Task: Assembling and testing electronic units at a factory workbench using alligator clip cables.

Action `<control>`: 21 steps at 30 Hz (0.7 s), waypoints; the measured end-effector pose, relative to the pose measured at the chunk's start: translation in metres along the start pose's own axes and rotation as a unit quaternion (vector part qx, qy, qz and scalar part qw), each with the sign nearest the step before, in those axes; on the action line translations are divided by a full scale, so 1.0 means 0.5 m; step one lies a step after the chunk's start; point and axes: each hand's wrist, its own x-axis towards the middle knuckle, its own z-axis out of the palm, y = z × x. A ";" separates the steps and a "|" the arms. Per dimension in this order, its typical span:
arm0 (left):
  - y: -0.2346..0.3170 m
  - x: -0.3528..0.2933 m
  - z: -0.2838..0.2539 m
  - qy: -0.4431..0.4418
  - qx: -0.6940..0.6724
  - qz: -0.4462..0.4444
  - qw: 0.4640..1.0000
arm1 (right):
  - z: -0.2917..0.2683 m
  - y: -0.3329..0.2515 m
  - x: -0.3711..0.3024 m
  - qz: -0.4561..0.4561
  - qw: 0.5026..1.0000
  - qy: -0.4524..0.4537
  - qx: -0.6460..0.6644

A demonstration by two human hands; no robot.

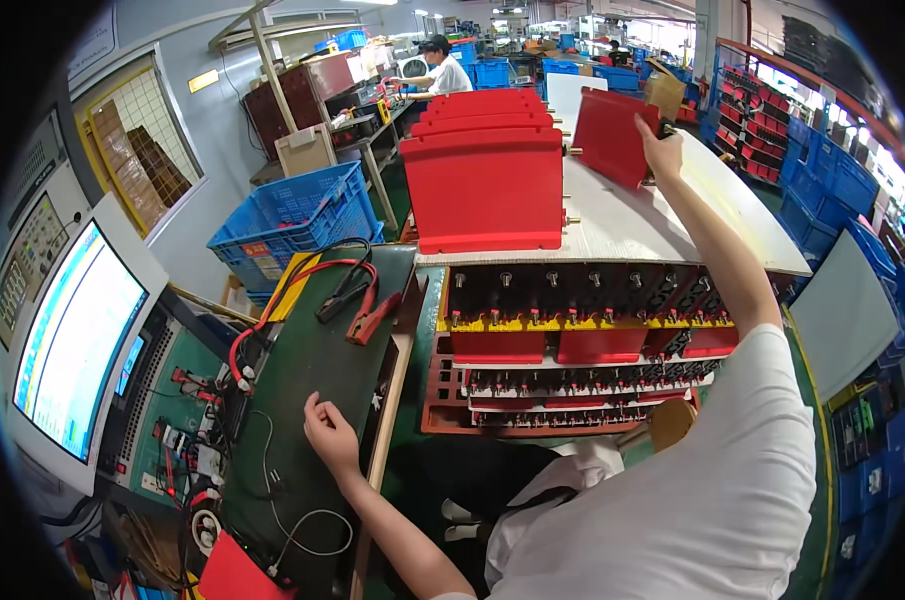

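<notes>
Case [608,140] of red colour is, in the head view, in the upper part of the frame, to the right of the centre, and it is tilted above the white board [718,210]. The right hand [663,152] grips it at its upper right edge; whether its lower edge touches the board, I cannot tell. Just to the left of it, a row of red cases [485,190] stands upright, one behind another, with metal bolts at the right side. Under the board, in the middle of the frame, more units with metal terminals [573,280] lie in several layers. At the lower left of the centre, the left hand [331,438] is empty, its fingers loosely curled, over the dark green bench [318,370]. Farther up on this bench lie red and black clamps [365,322] with cables. A blue crate [298,215] is in the upper left, and a lit monitor [78,345] is near the left edge. A co-worker [450,75] is at the top.
</notes>
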 end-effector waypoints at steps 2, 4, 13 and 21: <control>-0.008 -0.007 -0.047 0.006 0.029 -0.028 0.999 | 0.074 -0.037 -0.077 0.009 0.990 -0.136 0.042; 0.011 -0.002 -0.027 -0.017 0.022 -0.036 0.999 | 0.067 -0.014 -0.007 -0.030 0.984 -0.171 0.027; -0.002 -0.014 -0.031 -0.018 0.030 -0.050 0.998 | 0.323 -0.029 0.066 -0.007 0.966 -0.235 -0.111; 0.001 -0.009 -0.044 -0.021 0.051 -0.058 0.997 | 0.430 -0.064 -0.007 0.013 0.959 -0.271 0.084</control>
